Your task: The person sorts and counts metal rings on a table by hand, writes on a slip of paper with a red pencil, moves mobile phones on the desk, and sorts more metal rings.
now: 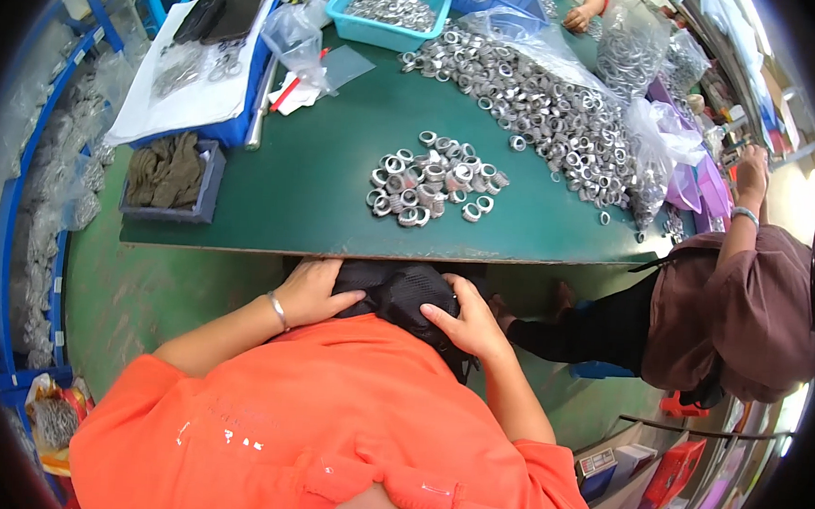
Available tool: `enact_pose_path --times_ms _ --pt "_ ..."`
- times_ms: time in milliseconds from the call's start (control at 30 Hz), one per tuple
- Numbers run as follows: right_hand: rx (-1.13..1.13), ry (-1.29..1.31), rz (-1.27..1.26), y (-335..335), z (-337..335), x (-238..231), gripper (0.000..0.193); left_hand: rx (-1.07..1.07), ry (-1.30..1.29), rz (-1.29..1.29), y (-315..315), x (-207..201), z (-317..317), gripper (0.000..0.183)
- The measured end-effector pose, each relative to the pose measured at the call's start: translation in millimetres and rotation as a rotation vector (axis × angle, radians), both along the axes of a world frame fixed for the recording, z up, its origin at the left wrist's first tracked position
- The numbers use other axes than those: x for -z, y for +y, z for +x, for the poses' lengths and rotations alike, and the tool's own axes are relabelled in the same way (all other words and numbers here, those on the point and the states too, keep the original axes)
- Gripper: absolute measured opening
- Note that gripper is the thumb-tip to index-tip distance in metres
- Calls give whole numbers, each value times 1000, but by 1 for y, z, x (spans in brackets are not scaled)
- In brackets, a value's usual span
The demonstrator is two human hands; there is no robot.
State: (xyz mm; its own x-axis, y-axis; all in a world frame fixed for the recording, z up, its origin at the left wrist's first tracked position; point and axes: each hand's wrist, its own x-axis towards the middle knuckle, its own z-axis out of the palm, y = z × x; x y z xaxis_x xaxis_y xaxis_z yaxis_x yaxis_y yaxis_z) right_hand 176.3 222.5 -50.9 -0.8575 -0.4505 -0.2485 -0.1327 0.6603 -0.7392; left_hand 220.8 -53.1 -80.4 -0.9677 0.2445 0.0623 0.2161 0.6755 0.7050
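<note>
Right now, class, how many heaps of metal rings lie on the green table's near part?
2: a small heap in the middle, a large heap farther right. Clear bags may hide more.

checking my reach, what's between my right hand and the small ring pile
In the head view, the table's front edge and a strip of bare green tabletop lie between your right hand and the small ring pile.
</note>
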Motion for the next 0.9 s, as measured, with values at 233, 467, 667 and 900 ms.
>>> enact_pose_path --times_ms 233,467,667,900 --pt "284 59 -327 32 -31 -35 26 278 -28 -132 -36 -86 4 42" --pt "489 467 -268 35 -151 -14 14 125 376 43 -6 -96 -81 37" --pt "478 768 -129 17 -225 -7 19 154 298 -113 25 -72 -158 55" --pt "640 462 -362 13 -226 -6 13 155 260 -26 20 -50 -165 45"
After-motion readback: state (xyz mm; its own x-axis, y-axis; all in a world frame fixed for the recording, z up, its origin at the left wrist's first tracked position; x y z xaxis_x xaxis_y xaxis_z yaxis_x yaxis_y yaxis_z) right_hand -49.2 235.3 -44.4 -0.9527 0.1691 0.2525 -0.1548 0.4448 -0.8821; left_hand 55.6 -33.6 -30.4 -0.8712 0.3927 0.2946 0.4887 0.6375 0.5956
